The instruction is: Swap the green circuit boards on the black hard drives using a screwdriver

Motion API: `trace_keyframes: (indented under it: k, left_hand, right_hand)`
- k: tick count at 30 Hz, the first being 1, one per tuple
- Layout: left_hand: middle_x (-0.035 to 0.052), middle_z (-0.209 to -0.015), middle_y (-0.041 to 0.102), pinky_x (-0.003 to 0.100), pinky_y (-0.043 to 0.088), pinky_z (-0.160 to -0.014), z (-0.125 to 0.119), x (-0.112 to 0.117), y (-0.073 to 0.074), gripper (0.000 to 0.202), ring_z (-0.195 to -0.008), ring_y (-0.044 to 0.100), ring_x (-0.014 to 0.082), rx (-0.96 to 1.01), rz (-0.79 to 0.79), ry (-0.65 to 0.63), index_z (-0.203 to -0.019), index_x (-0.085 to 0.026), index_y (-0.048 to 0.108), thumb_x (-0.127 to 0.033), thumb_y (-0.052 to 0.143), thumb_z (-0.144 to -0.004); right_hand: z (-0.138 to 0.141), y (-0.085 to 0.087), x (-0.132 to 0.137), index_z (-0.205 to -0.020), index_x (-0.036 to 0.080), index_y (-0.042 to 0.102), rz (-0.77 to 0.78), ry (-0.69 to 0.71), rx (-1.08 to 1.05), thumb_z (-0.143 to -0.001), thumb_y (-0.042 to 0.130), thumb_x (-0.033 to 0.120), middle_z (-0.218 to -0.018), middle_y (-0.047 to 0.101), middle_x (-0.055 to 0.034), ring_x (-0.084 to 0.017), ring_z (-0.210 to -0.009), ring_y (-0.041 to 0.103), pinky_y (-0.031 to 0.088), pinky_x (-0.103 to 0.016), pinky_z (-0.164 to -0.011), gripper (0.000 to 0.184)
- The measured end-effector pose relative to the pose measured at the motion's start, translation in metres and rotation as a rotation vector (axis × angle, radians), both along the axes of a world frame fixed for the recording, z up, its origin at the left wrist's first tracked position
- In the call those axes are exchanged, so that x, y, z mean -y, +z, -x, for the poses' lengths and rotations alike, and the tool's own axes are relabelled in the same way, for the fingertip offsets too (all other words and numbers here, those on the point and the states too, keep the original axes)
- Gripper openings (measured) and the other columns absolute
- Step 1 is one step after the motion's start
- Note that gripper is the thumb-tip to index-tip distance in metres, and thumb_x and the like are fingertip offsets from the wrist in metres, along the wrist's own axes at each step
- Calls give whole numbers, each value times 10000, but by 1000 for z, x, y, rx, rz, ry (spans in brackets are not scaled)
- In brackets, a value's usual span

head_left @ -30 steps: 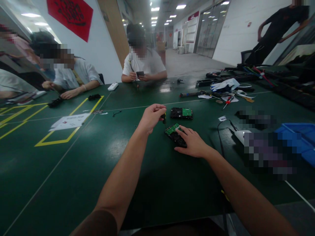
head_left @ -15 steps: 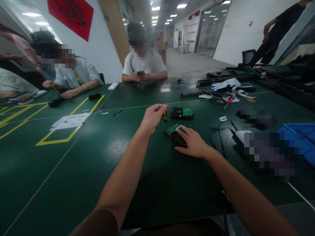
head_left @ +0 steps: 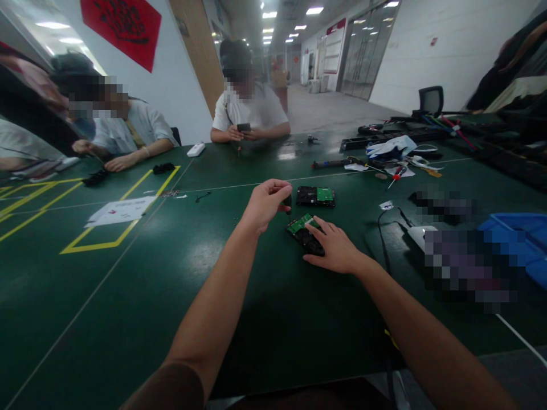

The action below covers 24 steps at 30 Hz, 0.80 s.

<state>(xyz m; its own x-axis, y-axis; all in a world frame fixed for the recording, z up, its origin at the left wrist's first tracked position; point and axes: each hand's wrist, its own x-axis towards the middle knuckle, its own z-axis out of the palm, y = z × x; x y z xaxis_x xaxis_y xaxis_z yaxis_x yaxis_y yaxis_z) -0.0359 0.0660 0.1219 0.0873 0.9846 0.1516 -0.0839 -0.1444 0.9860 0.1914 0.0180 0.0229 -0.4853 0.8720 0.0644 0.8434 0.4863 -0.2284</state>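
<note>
My left hand [head_left: 270, 204] is closed around the handle of a small screwdriver [head_left: 288, 204], held upright with its tip down at the near hard drive's circuit board edge. That hard drive [head_left: 304, 230] lies at a slant on the green table, its green board facing up. My right hand [head_left: 335, 244] rests on it with fingers spread, pressing it from the right and covering part of its black body. Just beyond lies a second hard drive [head_left: 315, 196], black with a green board, untouched by either hand.
A blue bin [head_left: 513, 239] and a cable [head_left: 384, 245] are on the right. Farther back lie a red-handled screwdriver [head_left: 397, 175], a glove [head_left: 391, 147] and dark parts. A paper sheet [head_left: 119, 210] lies left inside yellow tape. Two people sit across the table.
The screwdriver's handle has turned in my left hand, showing dark where yellow showed before. My right hand stays on the hard drive. A standing person at far right has moved rightward.
</note>
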Motion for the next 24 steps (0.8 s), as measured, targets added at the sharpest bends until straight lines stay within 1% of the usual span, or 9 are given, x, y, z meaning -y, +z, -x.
trace_keyframes:
  k: [4, 11, 15, 20, 22, 24]
  left_hand:
    - [78, -907, 699, 277, 577, -622, -1, 1, 2, 118, -790, 658, 159, 10, 38, -12, -895, -160, 653, -232, 739, -860]
    - [125, -970, 732, 289, 586, -615, -1, 2, 1, 112, -914, 692, 216, 32, 56, -39, -895, -161, 631, -246, 702, -873]
    - [116, -998, 719, 287, 587, -625, -1, 1, 0, 100, -915, 672, 204, 34, 64, -49, -891, -163, 650, -254, 687, -872]
    - [93, -1008, 698, 220, 524, -564, 0, -2, -1, 96, -881, 635, 176, -84, -20, 48, -854, -165, 709, -259, 691, -844]
    - [87, -1002, 700, 209, 504, -546, 1, -1, 0, 105, -882, 630, 175, -115, -32, 51, -857, -170, 726, -261, 678, -842]
    - [85, -990, 695, 215, 510, -551, 1, 0, 2, 113, -884, 623, 178, -115, -30, 33, -859, -173, 736, -261, 668, -842]
  right_hand:
    - [0, 1, 0, -1626, 249, 331, 12, -2, 2, -842, 528, 813, -1712, 201, -155, -460, -1495, 289, 288, -615, -1168, 986]
    - [1, 0, 0, -1618, 244, 353, -2, -1, -1, -841, 549, 802, -1706, 222, -158, -451, -1489, 307, 290, -610, -1169, 977]
    - [1, 1, 1, -1618, 236, 354, -6, -1, 5, -849, 556, 789, -1703, 230, -161, -448, -1484, 321, 304, -608, -1162, 968]
    - [0, 2, 1, -1622, 249, 344, 0, -2, 3, -843, 553, 800, -1711, 211, -152, -452, -1488, 313, 310, -612, -1160, 977]
    - [0, 1, 1, -1626, 245, 337, 2, -2, 2, -843, 548, 803, -1712, 206, -153, -453, -1487, 315, 315, -612, -1159, 984]
    - [-1, 1, 1, -1626, 243, 335, 4, 1, 2, -847, 545, 801, -1712, 206, -153, -451, -1491, 309, 314, -611, -1160, 981]
